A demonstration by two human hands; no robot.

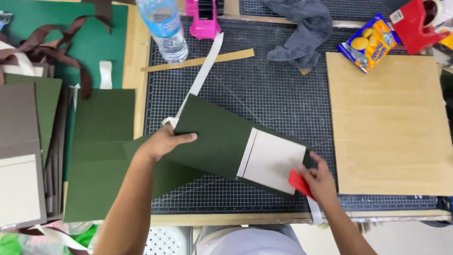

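A dark green folded card cover (214,137) with a grey board panel (273,160) lies tilted on the black gridded cutting mat (264,89). My left hand (163,141) presses on its left edge, thumb on top. My right hand (321,179) holds a small flat red tool (299,182) against the lower right corner of the grey panel. A white ribbon strip (203,75) runs from under the cover up toward the back.
A light wooden board (391,123) lies at right. Water bottle (165,28), pink tape dispenser (204,16), grey cloth (304,33), snack packet (370,42) and red tape dispenser (417,23) stand at the back. Stacked green and brown covers (94,156) with brown ribbons (52,47) fill the left.
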